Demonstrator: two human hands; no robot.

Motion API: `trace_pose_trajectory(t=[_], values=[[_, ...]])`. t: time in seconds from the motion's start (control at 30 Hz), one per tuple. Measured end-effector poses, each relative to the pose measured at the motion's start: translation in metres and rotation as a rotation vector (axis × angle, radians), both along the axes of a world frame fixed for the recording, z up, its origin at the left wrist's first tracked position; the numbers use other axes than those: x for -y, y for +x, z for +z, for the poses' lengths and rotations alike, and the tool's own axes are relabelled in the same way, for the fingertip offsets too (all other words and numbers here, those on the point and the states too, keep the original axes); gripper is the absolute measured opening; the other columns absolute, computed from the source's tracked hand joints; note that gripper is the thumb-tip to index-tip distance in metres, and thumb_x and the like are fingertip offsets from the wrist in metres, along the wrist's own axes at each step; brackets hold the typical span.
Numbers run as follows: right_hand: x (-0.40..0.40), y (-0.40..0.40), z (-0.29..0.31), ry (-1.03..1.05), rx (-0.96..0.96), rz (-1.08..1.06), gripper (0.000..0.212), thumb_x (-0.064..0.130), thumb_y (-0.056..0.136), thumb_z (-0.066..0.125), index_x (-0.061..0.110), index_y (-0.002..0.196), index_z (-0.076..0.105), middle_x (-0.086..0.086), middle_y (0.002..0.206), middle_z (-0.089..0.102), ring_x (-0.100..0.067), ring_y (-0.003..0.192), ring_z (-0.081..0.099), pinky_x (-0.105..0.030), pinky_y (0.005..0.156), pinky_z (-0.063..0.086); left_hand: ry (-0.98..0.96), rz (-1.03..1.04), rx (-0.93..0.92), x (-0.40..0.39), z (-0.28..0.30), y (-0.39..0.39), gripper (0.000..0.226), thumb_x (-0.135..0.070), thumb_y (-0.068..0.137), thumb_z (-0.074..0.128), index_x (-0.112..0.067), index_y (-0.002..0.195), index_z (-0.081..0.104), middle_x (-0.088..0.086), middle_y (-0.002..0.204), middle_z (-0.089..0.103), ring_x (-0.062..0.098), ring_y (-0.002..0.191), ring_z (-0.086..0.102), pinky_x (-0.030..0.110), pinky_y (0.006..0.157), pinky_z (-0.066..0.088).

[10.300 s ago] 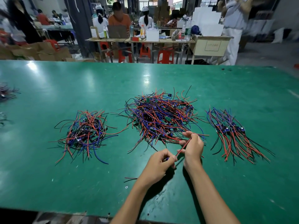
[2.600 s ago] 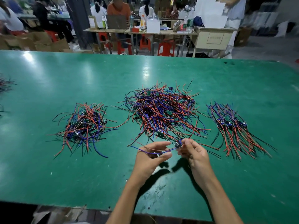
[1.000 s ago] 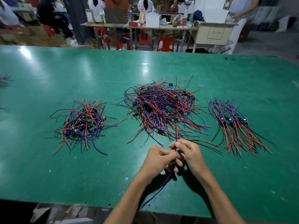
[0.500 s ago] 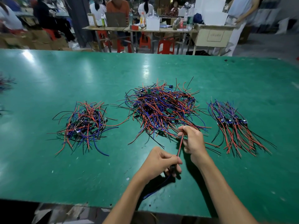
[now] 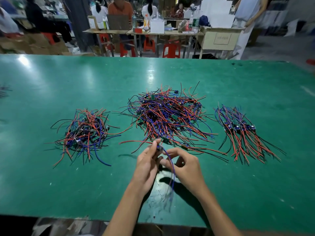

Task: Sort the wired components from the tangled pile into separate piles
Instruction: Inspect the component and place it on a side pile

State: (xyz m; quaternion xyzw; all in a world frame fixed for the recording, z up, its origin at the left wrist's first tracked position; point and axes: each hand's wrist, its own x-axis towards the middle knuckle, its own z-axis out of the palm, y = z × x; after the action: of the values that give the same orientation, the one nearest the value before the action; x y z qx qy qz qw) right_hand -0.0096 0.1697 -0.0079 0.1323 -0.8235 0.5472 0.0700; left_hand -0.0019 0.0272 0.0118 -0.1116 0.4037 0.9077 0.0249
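Observation:
A big tangled pile [image 5: 167, 114] of red, blue and black wired components lies at the middle of the green table [image 5: 51, 86]. A smaller messy pile [image 5: 85, 132] lies to its left. To the right is a neat pile [image 5: 242, 132] with wires laid side by side. Just in front of the tangled pile, my left hand [image 5: 147, 165] pinches one wired component [image 5: 160, 148] at its small board. Its blue wire [image 5: 172, 169] hangs down between my hands. My right hand [image 5: 185, 165] is beside it, fingers curled around the blue wire.
More wires [image 5: 3, 91] lie at the table's far left edge. Beyond the table stand work desks [image 5: 144, 32], red stools [image 5: 171, 50] and seated people. A person [image 5: 245, 23] stands at the back right. The table's near edge runs just under my forearms.
My hands have come together again near the tangled pile. The left hand has risen with the component; the red wire that the right hand held upright is gone from it, and a blue wire now hangs down.

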Motion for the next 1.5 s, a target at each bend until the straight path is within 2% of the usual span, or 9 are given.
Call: trace_pose_trajectory(t=[0.13,0.33,0.73,0.8,0.9,0.97,1.13,1.27,1.5], values=[[-0.005,0.002,0.006,-0.299,0.088,-0.079,0.012,0.041,0.082,0.081,0.032,0.088,0.076,0.007,0.079,0.074,-0.011,0.063,0.053,-0.023,0.061,0.044,-0.056,-0.012,-0.028,0.0,-0.002,0.001,0.022,-0.027,0.08,0.071,-0.017,0.095,0.083,0.001,0.09,0.076,0.005,0.081,0.07,0.015,0.073,0.054],[-0.01,0.001,0.015,-0.628,0.232,-0.225,0.024,0.034,0.079,0.075,0.011,0.076,0.075,-0.004,0.061,0.062,-0.006,0.047,0.043,-0.015,0.049,0.035,-0.278,0.006,-0.086,-0.01,-0.009,0.005,0.033,-0.032,0.071,0.088,-0.012,0.096,0.082,0.008,0.09,0.077,0.012,0.072,0.069,0.021,0.072,0.055],[-0.019,-0.007,0.007,-0.901,0.245,-0.359,0.019,0.031,0.088,0.071,0.013,0.089,0.064,0.004,0.073,0.07,-0.009,0.049,0.052,-0.017,0.049,0.045,-0.11,0.376,-0.012,0.004,-0.008,0.004,0.02,-0.028,0.079,0.077,-0.01,0.086,0.081,0.009,0.089,0.077,0.011,0.067,0.067,0.019,0.065,0.056],[-0.019,-0.008,0.005,-0.852,0.235,-0.364,0.013,0.023,0.095,0.067,0.014,0.086,0.063,0.004,0.07,0.068,-0.009,0.05,0.053,-0.018,0.05,0.044,-0.309,0.543,0.038,0.008,-0.007,0.007,0.016,-0.029,0.086,0.074,-0.014,0.088,0.078,0.004,0.089,0.077,0.014,0.075,0.066,0.024,0.067,0.053],[-0.02,-0.007,0.003,-0.766,0.247,-0.298,0.016,0.023,0.096,0.067,0.015,0.082,0.065,-0.001,0.068,0.066,-0.01,0.053,0.054,-0.018,0.051,0.044,-1.104,0.837,-0.063,0.016,-0.001,0.015,0.008,-0.031,0.093,0.071,-0.024,0.094,0.075,-0.008,0.098,0.071,0.015,0.095,0.059,0.027,0.084,0.045],[-0.019,-0.006,0.003,-0.709,0.251,-0.221,0.017,0.028,0.092,0.07,0.016,0.08,0.066,-0.003,0.066,0.065,-0.011,0.053,0.055,-0.018,0.051,0.045,-1.319,0.705,-0.275,0.021,0.008,0.015,0.004,-0.031,0.092,0.071,-0.03,0.094,0.075,-0.017,0.097,0.069,0.007,0.094,0.059,0.016,0.085,0.041],[-0.019,-0.003,0.005,-0.604,0.232,-0.045,0.015,0.032,0.089,0.07,0.026,0.076,0.072,0.004,0.065,0.062,-0.008,0.056,0.054,-0.016,0.056,0.045,-1.099,-0.261,-0.261,0.0,0.021,0.005,0.019,-0.032,0.099,0.062,-0.023,0.1,0.078,-0.014,0.089,0.077,0.004,0.085,0.07,0.024,0.078,0.053],[-0.023,-0.001,0.005,-0.582,0.184,-0.069,0.016,0.031,0.089,0.074,0.022,0.076,0.073,0.009,0.067,0.063,-0.003,0.062,0.055,-0.013,0.061,0.044,-0.643,-0.406,-0.104,-0.01,0.018,0.004,0.026,-0.027,0.102,0.058,-0.009,0.099,0.077,0.007,0.084,0.075,0.023,0.073,0.073,0.033,0.067,0.059],[-0.013,0.001,0.006,-0.582,0.18,-0.189,0.014,0.028,0.081,0.077,0.016,0.085,0.082,-0.005,0.093,0.071,-0.009,0.078,0.07,-0.021,0.063,0.057,-0.629,-0.407,-0.146,-0.014,0.018,0.003,0.021,-0.026,0.102,0.058,-0.013,0.101,0.074,0.014,0.097,0.076,0.023,0.05,0.066,0.021,0.036,0.044]])
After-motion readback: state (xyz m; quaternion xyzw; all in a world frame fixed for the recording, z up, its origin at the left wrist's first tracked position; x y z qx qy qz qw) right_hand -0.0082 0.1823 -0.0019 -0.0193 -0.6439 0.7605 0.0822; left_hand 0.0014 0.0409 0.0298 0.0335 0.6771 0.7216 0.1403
